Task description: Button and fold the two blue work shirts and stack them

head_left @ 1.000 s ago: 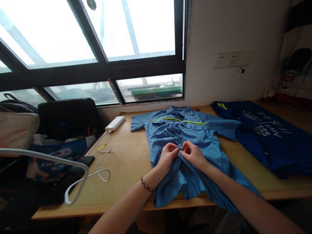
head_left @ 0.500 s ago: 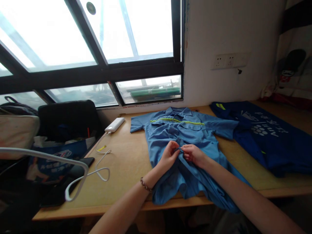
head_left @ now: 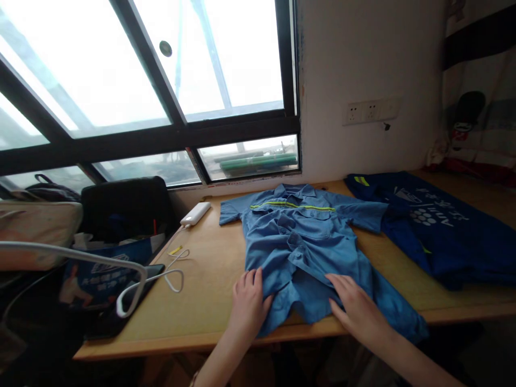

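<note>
A light blue short-sleeved shirt (head_left: 306, 226) with a yellow-green stripe across the chest lies front up on the wooden table, collar toward the window. Its upper front is buttoned and wrinkled, while the lower front parts to show the inside of the back. My left hand (head_left: 250, 298) rests at the shirt's lower left side, fingers spread and thumb apart, touching the cloth. On the other side, my right hand (head_left: 355, 306) lies by the edge of the right front panel, fingertips on the fabric, thumb apart. Neither hand visibly grips the cloth.
A dark blue garment (head_left: 443, 226) with white print lies at the right. The table (head_left: 209, 274) holds a white power bank (head_left: 195, 214) with a looping white cable (head_left: 177, 287) on the left. Bags and a black chair (head_left: 127, 207) stand beyond the left edge.
Both hands have let go of the shirt's front placket at the middle. They have moved apart and nearer to me, to the lower sides. The lower front now spreads more open.
</note>
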A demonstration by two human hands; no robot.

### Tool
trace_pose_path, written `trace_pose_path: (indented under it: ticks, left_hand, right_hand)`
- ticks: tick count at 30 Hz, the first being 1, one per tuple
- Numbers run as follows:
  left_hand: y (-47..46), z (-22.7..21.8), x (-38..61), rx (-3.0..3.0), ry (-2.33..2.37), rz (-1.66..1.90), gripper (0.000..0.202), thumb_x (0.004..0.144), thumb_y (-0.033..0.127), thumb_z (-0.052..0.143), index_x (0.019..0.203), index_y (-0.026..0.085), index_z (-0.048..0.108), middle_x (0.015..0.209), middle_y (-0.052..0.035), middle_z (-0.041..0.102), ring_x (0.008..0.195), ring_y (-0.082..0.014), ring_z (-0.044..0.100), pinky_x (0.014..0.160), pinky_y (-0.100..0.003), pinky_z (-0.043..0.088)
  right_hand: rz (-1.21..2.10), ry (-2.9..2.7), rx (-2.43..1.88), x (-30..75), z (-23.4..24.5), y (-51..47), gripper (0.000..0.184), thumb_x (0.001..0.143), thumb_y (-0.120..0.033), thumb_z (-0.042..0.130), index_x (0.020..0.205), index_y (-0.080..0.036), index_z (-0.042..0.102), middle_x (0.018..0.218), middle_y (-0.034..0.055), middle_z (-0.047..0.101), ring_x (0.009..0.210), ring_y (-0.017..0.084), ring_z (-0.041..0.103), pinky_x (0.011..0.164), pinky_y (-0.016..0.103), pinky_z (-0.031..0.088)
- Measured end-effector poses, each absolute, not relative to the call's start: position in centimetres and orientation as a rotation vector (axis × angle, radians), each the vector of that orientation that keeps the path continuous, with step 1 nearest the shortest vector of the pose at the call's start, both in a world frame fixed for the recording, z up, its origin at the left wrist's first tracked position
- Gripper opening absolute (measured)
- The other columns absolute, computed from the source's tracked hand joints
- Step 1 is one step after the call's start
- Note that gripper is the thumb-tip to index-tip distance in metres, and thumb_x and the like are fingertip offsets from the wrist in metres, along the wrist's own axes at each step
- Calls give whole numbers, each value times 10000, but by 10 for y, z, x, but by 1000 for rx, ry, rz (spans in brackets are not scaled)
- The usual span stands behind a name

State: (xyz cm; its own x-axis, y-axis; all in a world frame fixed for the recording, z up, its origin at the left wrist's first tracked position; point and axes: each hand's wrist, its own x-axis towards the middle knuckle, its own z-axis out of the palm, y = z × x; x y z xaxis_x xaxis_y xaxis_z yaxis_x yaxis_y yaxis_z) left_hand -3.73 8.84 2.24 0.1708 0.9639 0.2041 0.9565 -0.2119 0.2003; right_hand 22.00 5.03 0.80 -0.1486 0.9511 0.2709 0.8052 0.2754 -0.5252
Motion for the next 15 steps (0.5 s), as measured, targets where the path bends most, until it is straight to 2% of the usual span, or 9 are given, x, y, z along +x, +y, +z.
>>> trace_pose_path:
  ticks: [2,5,9,11,15]
  left_hand:
    - [72,15,-56,2339,2103,424,435,703,131,464,1139,132,466,1079,-114,521,1015,-235,468,881,-376,338]
    - [49,9,-89,2263,2337,586,433,673,40,401,1076,156,510,1015,-85,546,895,-212,516,813,-335,388]
    - [22,3,-126,1889,2716,1045,374,694,116,428,1045,175,540,1051,-103,543,949,-273,509,804,-386,406]
    - [14,-2,-139,1523,2628,1209,361,669,175,481,1023,190,550,981,-85,589,895,-273,551,730,-374,450]
    - [5,-10,-159,1017,2164,1349,322,599,221,538,918,205,576,680,-11,633,665,-217,610,570,-299,486]
  right_hand:
    - [305,-1952,-1653,237,-1,38,352,748,-165,407,1069,-186,549,1046,85,584,997,216,518,878,360,412]
    - [278,-1919,-1704,261,-9,25,282,726,-166,429,946,-213,599,962,64,615,932,212,552,840,350,442]
    - [195,-1854,-1666,271,-18,2,153,695,-200,501,799,-248,602,898,54,616,890,228,558,802,355,452]
    - [223,-1782,-1654,267,-22,-8,46,704,-264,530,705,-249,573,797,49,610,795,218,571,728,330,468]
    - [436,-1529,-1683,277,-21,-9,228,696,-442,547,604,-243,490,596,18,552,591,180,557,571,276,465]
